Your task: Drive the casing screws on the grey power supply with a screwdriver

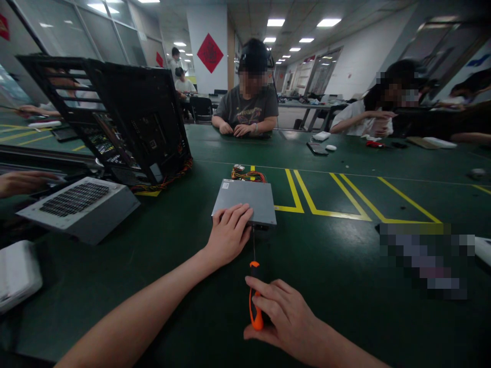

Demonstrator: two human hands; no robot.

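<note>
A flat grey power supply unit (pixel 253 197) lies on the green table in front of me, its colored cables (pixel 251 175) bunched at the far side. My left hand (pixel 228 232) grips its near left part, fingers over the top and thumb down at the near edge. Below it, my right hand (pixel 286 317) is closed around the orange and black handle of a screwdriver (pixel 258 318). The thin shaft points away from me and reaches the unit's near side, close to my left thumb. Where the tip meets the unit is too dark to make out.
A black computer case (pixel 153 112) stands at the left, with another grey power supply (pixel 111 212) nearer me. Someone's hand (pixel 25 183) is at the left edge. White device (pixel 19 273) lies front left. Yellow tape (pixel 326 213) marks the table. People sit opposite.
</note>
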